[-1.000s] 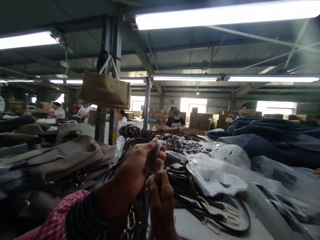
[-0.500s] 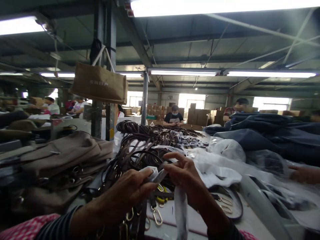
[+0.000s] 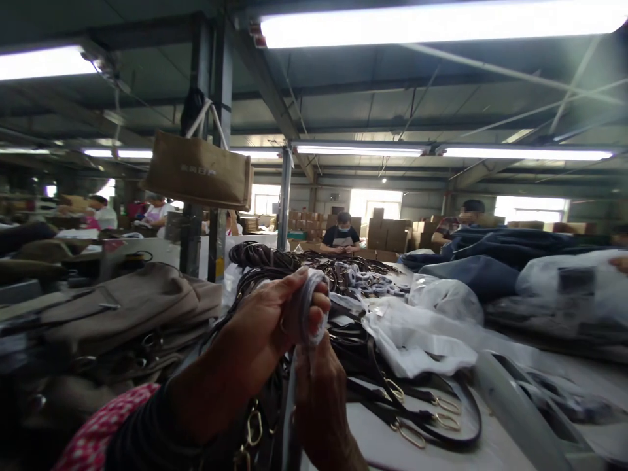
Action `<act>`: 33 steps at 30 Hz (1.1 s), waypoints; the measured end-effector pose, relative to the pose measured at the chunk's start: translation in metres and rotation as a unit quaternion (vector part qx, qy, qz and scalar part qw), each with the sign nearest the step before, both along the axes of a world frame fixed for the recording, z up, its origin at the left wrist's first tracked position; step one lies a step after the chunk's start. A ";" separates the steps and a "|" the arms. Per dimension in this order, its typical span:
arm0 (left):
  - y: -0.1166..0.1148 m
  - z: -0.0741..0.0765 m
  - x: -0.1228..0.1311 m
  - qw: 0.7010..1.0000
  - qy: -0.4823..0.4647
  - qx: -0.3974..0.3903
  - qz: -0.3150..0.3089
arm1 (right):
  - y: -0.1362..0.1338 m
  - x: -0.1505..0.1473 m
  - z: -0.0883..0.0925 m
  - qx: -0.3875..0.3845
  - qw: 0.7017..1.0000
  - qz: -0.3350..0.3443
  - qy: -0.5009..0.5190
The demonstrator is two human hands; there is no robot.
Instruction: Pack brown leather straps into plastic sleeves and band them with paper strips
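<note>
My left hand (image 3: 275, 314) is raised in front of me, closed round the top of a strip of white wrapping (image 3: 312, 307) looped over its fingers. Just below it, my right hand (image 3: 318, 399) is closed on the same strip where it hangs down, back of the hand toward me. Dark leather straps with gold clasps (image 3: 417, 418) lie on the table right of my hands. More straps (image 3: 269, 258) are heaped behind my hands.
Tan bags (image 3: 132, 307) are stacked at the left. White plastic bags (image 3: 417, 333) and dark blue fabric (image 3: 490, 255) cover the right side. A brown tote (image 3: 199, 171) hangs from a post. Several people work at tables further back.
My hands, side by side low over the table half a second ago, have come up; the left is now above the right, with the white strip wound over the left fingers.
</note>
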State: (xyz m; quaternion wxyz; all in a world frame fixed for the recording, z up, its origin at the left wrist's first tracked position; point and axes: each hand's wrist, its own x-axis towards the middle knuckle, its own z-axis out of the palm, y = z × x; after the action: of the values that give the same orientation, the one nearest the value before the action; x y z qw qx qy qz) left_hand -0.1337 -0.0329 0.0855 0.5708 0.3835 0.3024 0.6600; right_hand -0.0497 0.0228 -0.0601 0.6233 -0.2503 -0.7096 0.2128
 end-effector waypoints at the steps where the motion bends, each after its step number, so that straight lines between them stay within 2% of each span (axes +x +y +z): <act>1: 0.003 0.008 0.003 1.000 -0.016 -0.006 0.011 | 0.001 -0.003 0.000 -0.023 1.000 0.009 0.002; 4: 0.018 0.025 0.006 0.999 -0.035 0.019 0.027 | 0.001 -0.010 -0.002 -0.102 0.992 0.063 0.039; 7: 0.038 0.028 0.003 0.992 0.002 0.108 0.068 | -0.002 -0.011 -0.001 -0.190 0.963 0.179 0.065; 10: 0.053 0.017 -0.002 0.964 0.118 0.188 0.149 | -0.006 -0.002 0.003 -0.264 0.918 0.286 0.080; 12: 0.057 0.003 -0.007 0.927 0.229 0.223 0.196 | -0.007 0.009 0.005 -0.326 0.866 0.368 0.094; 14: 0.059 -0.015 -0.012 0.865 0.349 0.248 0.262 | -0.006 0.022 0.004 -0.380 0.801 0.454 0.092; 16: 0.060 -0.032 -0.020 0.767 0.480 0.282 0.319 | -0.004 0.036 0.004 -0.404 0.758 0.506 0.079; 17: 0.060 -0.041 -0.024 0.707 0.545 0.309 0.327 | -0.002 0.043 0.004 -0.409 0.750 0.515 0.072; 19: 0.061 -0.056 -0.032 0.594 0.649 0.371 0.297 | 0.002 0.060 0.008 -0.412 0.753 0.510 0.050; 20: 0.060 -0.063 -0.036 0.553 0.681 0.399 0.268 | 0.004 0.069 0.011 -0.412 0.759 0.502 0.034; 21: 0.059 -0.070 -0.039 0.524 0.703 0.417 0.237 | 0.006 0.079 0.015 -0.413 0.767 0.491 0.012; 23: 0.057 -0.082 -0.041 0.505 0.728 0.426 0.180 | 0.011 0.098 0.022 -0.416 0.780 0.465 -0.035; 25: 0.052 -0.092 -0.037 0.510 0.748 0.407 0.121 | 0.016 0.115 0.026 -0.425 0.784 0.446 -0.078; 29: 0.045 -0.108 -0.019 0.518 0.787 0.334 0.031 | 0.022 0.143 0.025 -0.455 0.766 0.428 -0.151; 31: 0.044 -0.114 -0.008 0.516 0.798 0.312 -0.014 | 0.022 0.155 0.022 -0.466 0.769 0.385 -0.206; 33: 0.046 -0.122 0.002 0.517 0.798 0.305 -0.056 | 0.020 0.168 0.020 -0.445 0.792 0.311 -0.278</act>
State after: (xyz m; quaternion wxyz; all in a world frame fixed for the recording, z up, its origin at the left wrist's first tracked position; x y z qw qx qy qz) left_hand -0.1318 0.0128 -0.0365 -0.0264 0.9160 0.3888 0.0954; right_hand 0.1183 0.0426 -0.0404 0.1188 -0.3142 -0.7185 0.6090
